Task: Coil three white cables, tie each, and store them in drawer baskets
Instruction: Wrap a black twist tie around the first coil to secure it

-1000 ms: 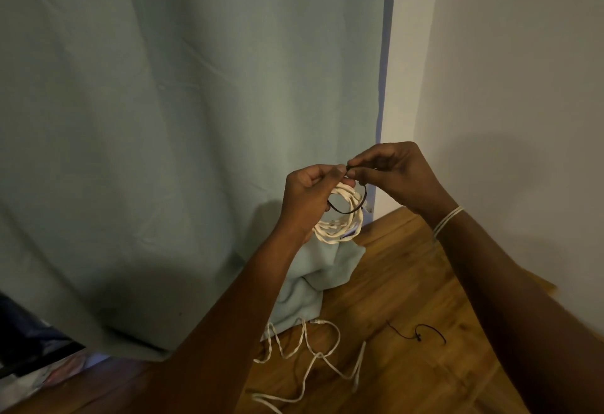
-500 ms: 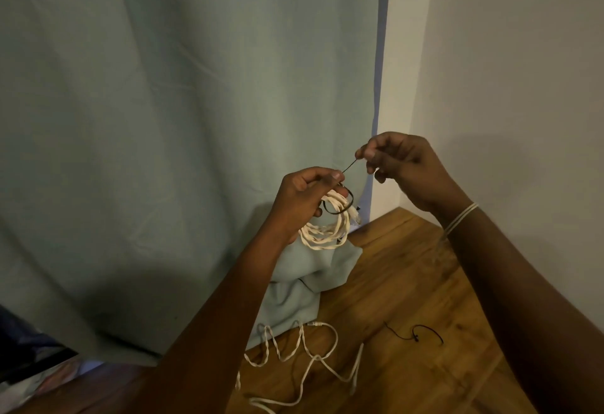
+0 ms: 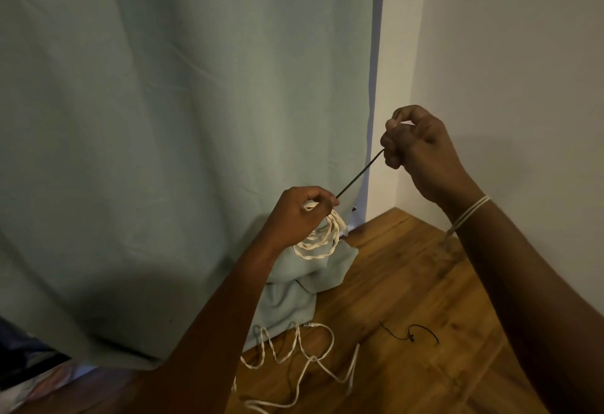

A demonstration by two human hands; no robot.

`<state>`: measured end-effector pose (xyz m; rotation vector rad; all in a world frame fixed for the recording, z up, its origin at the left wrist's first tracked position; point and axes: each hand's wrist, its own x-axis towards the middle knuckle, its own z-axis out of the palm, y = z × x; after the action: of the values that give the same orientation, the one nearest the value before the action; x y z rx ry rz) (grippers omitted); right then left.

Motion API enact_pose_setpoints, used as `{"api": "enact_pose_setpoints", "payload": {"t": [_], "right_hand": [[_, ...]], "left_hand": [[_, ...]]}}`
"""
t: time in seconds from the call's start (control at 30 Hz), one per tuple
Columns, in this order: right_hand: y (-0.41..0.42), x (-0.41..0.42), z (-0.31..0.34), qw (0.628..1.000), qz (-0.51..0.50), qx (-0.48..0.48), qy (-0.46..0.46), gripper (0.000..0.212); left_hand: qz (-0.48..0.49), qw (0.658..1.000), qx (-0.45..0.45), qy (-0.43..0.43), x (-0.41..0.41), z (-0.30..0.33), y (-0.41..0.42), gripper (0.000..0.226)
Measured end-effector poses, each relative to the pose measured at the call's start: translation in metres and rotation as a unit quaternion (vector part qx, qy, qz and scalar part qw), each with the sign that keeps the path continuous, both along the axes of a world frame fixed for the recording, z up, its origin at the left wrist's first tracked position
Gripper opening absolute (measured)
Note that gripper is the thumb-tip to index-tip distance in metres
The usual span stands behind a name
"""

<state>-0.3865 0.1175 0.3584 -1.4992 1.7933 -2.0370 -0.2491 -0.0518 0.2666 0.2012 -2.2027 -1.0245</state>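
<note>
L hand (image 3: 302, 214) clamps white coil (image 3: 322, 237) so loops don't spring; R hand (image 3: 415, 145) pinches black tie (image 3: 358, 173), pulling taut to cinch.

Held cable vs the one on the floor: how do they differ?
The held cable is wound into a coil, up in the left hand; the floor cable sprawls loose on the wood. A black tie is being pulled around the held one; the floor one has none. Both are white.

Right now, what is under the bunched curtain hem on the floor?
The curtain hem rests on the wood floor. A loose white cable emerges at its lower edge. How far the cable runs beneath the fabric cannot be seen; the cloth covers it.
</note>
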Motion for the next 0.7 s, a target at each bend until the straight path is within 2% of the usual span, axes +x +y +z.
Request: {"api": "enact_pose_setpoints", "payload": {"t": [0.07,0.17,0.2,0.33,0.43,0.5,0.57,0.6,0.63,0.7], "right_hand": [[0.000,0.002,-0.001,0.994,-0.044,0.041,0.087,0.012],[0.001,-0.004,-0.002,0.967,-0.125,0.105,0.195,0.011],[0.002,-0.008,-0.003,0.961,-0.149,0.114,0.206,0.013],[-0.001,-0.022,-0.019,0.960,-0.182,0.153,0.151,0.016],[-0.008,-0.018,-0.035,0.939,-0.186,0.230,0.177,0.016],[-0.014,-0.008,-0.048,0.885,-0.259,0.274,0.272,0.034],[-0.021,0.010,-0.058,0.803,-0.350,0.254,0.411,0.066],[-0.025,0.022,-0.059,0.771,-0.341,0.233,0.484,0.075],[-0.029,0.031,-0.063,0.744,-0.302,0.222,0.553,0.074],[-0.034,0.039,-0.071,0.700,-0.234,0.228,0.635,0.047]], "left_hand": [[-0.018,1.000,-0.018,-0.013,0.000,-0.002,0.002,0.017],[-0.027,0.999,-0.018,-0.022,0.003,-0.005,0.000,0.015],[-0.029,0.999,-0.017,-0.020,0.005,-0.005,-0.001,0.014],[-0.023,0.999,-0.033,-0.030,0.007,-0.005,0.001,0.011],[0.014,0.999,-0.046,-0.022,0.009,-0.009,-0.001,0.006],[0.038,0.998,-0.051,-0.014,0.010,-0.012,-0.004,0.006],[0.054,0.996,-0.062,-0.018,0.010,-0.015,-0.005,0.013],[0.059,0.996,-0.066,-0.027,0.009,-0.016,-0.005,0.016],[0.062,0.995,-0.069,-0.037,0.009,-0.016,-0.006,0.019],[0.062,0.994,-0.079,-0.052,0.009,-0.016,-0.006,0.024]]}}
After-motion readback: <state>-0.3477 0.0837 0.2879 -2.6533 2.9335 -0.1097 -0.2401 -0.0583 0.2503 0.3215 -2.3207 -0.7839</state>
